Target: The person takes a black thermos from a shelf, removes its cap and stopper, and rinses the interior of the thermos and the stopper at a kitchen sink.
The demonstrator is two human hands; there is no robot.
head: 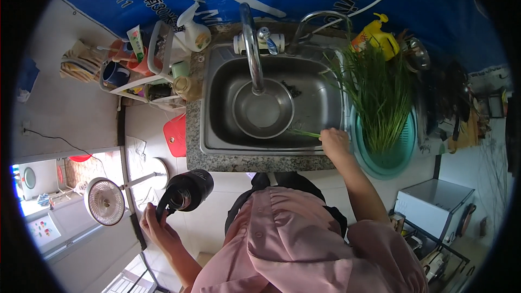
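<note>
My left hand (160, 228) grips the strap or handle of a black bottle (193, 189), whose mouth is uncovered and which hangs left of the counter. Over the right front edge of the steel sink (317, 110), my right hand (336, 142) holds a few green stalks (305, 133) pointing left. A round metal bowl (263, 110) rests in the sink under the curved faucet (252, 49). Dark bits (291, 89) lie on the sink bottom behind the bowl. To the right, a large bunch of long green leafy stalks (378, 97) lies over a teal plastic basket (384, 167).
A white rack (156, 69) with cups, a glass jar (185, 87) and a spray bottle (196, 32) stand left of the sink. A yellow bottle (378, 38) is at the back right. The granite counter edge (260, 163) runs before me; a fan (105, 201) stands left.
</note>
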